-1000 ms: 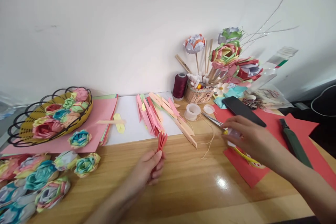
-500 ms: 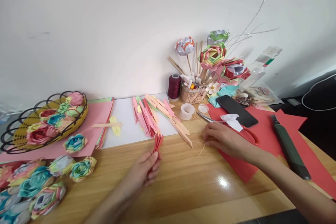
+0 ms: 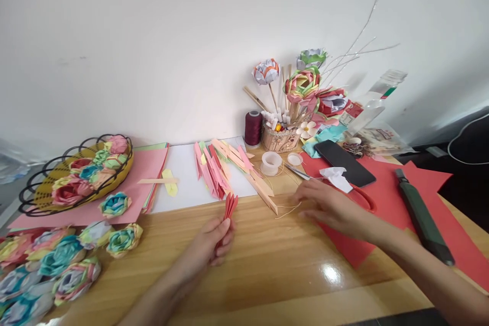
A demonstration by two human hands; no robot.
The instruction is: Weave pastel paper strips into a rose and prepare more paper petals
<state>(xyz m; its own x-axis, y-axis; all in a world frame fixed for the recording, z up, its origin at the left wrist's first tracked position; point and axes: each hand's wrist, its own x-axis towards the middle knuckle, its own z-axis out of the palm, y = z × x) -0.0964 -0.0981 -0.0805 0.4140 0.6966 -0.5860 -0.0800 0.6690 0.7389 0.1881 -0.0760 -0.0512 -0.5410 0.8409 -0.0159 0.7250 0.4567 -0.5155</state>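
Note:
Upright in my left hand (image 3: 218,238) is a small bundle of folded red paper pieces (image 3: 230,206), pinched between thumb and fingers. My right hand (image 3: 324,206) hovers over the table on the right, fingers bent and slightly apart, with nothing visible in it. By its fingertips lies the loose end of a thin yellowish thread (image 3: 288,210). That thread trails toward a white spool (image 3: 271,163). Scissors with red handles (image 3: 364,198) lie partly hidden behind the right hand. Folded paper strips (image 3: 214,170) in pink, peach and green are heaped on white paper (image 3: 179,163).
At the left are a yellow basket (image 3: 42,194) of paper flowers and several more flowers (image 3: 76,279). A decorated pot (image 3: 280,141), maroon thread cone (image 3: 253,128) and clear bottle (image 3: 376,102) stand at the back. A phone (image 3: 345,162) and dark green tool (image 3: 422,219) lie right.
My right hand's fingers have spread a little, and the loose thread end lies differently beside them. The left hand keeps hold of the red bundle. The view has shifted slightly.

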